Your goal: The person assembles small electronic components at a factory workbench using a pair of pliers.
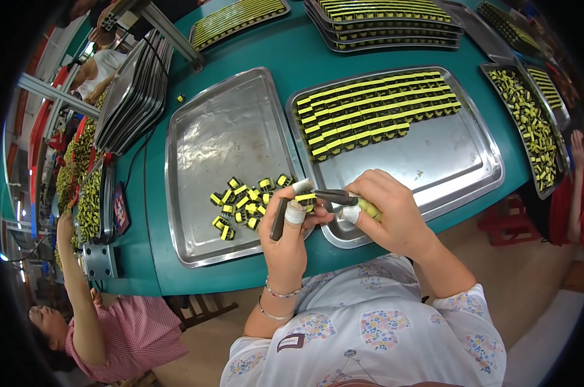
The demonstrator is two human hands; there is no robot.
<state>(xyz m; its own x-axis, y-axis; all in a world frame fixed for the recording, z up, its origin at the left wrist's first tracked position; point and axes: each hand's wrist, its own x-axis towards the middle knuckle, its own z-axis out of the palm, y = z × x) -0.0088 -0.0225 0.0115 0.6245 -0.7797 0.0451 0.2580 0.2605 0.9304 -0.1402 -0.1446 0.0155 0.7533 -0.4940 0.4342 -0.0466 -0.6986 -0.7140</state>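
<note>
My left hand (pixel 287 258), its thumb and a finger wrapped in white tape, grips a small yellow-and-black coil part (pixel 307 200). A dark flat bar (pixel 279 219), whose kind I cannot make out, also sits in that hand. My right hand (pixel 395 216), taped on the thumb, is closed round a pliers-like tool (pixel 334 196) with dark jaws and a yellow-green grip (pixel 369 208). Its jaws touch or nearly touch the coil part. Left of my hands, loose coil parts (pixel 240 203) lie on a metal tray (pixel 195 142). Beyond, another tray (pixel 447 174) carries coil parts in neat rows (pixel 369 106).
Stacked full trays (pixel 382 26) stand at the back of the green table (pixel 240 58). A tray heaped with coil parts (pixel 530 122) is at the right; empty trays (pixel 134 97) stack at the left. A co-worker in a striped shirt (pixel 134 335) reaches in at lower left.
</note>
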